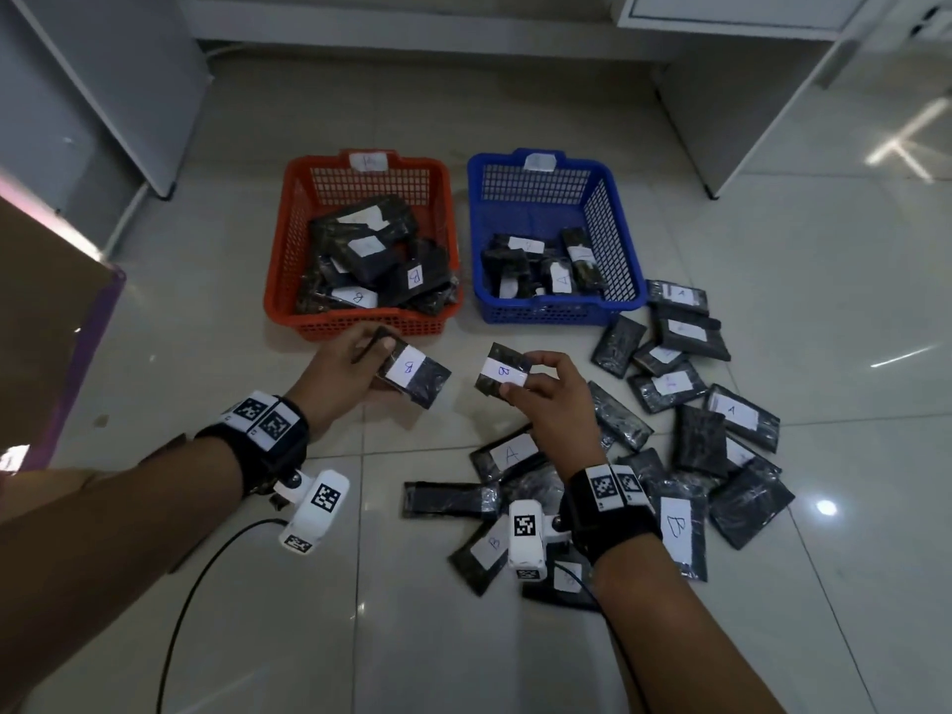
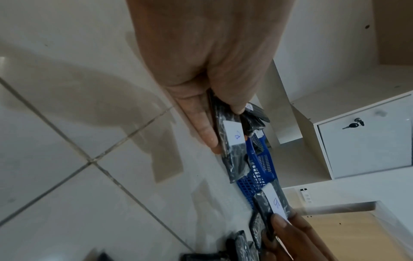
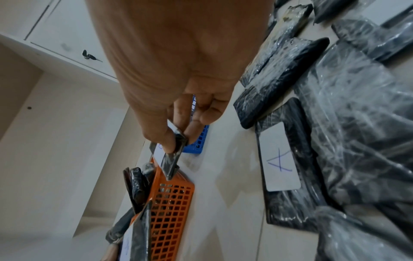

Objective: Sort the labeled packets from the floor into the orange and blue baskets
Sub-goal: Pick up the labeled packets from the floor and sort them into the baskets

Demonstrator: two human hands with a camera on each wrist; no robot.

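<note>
My left hand grips a black packet labeled B just in front of the orange basket; in the left wrist view the same packet sits between thumb and fingers. My right hand pinches a second black packet labeled B in front of the gap between the baskets, seen edge-on in the right wrist view. The orange basket holds several B packets. The blue basket holds several A packets. Several more wrapped packets lie on the floor to the right.
White desk panels stand behind the baskets. A brown and purple board leans at the left. A black cable runs from the left wrist camera across the tiled floor. A packet labeled A lies under my right wrist.
</note>
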